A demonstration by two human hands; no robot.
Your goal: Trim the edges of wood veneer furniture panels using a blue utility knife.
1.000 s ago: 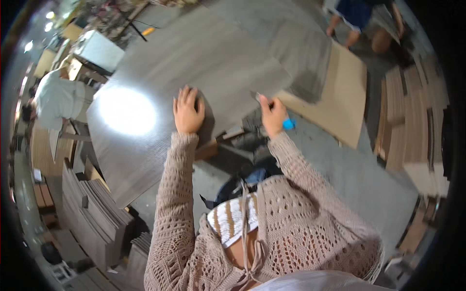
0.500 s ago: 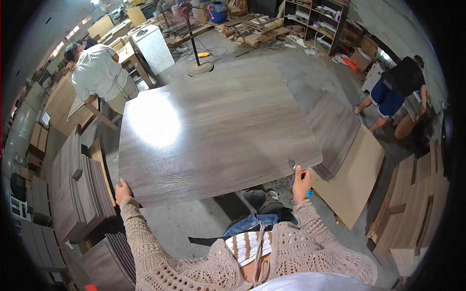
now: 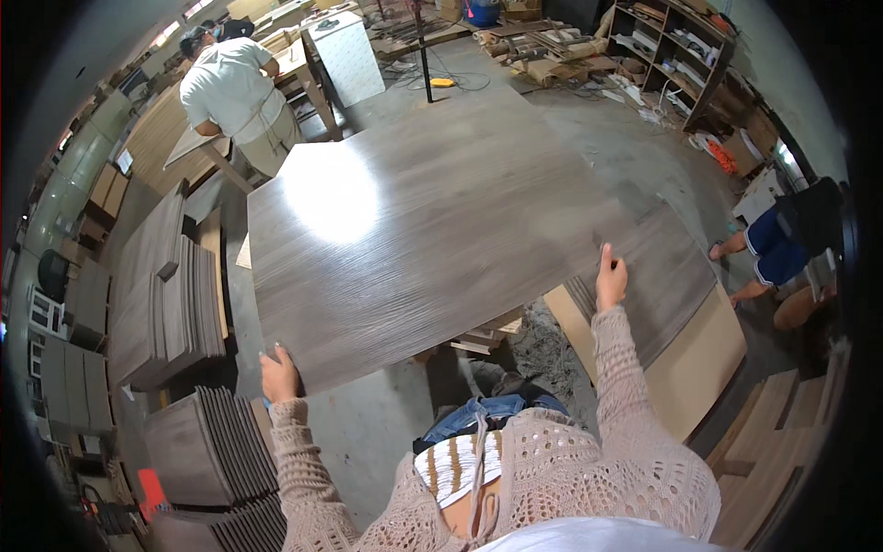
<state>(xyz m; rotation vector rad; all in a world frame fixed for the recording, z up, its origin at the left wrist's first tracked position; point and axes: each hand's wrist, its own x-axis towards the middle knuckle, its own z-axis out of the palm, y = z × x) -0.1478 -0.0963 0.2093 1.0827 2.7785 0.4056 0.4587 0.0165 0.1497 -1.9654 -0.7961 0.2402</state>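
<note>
A large grey-brown wood-grain board (image 3: 432,248) stretches out in front of me, with a bright glare patch on its far left part. My left hand (image 3: 280,373) is closed on its near left corner, thumb on top and the other fingers mostly hidden. At the near right corner, my right hand (image 3: 611,280) grips the edge, its fingers partly out of sight beneath. The board's right end overlaps, in view, a stack of similar wood-grain boards (image 3: 676,267) lying on a larger tan board (image 3: 704,363). Whether the held board touches that stack I cannot tell.
Stacked panels (image 3: 216,442) stand at my left, with more panels (image 3: 147,294) beyond. A person in a white shirt (image 3: 230,87) bends over a worktable at the far left. Another person in blue shorts (image 3: 782,244) is at the right. A shelf unit (image 3: 667,60) stands behind.
The board has swung to the right and slants more, its right end now over the stack in view. My right hand has moved up and right with it. The whole view has shifted.
</note>
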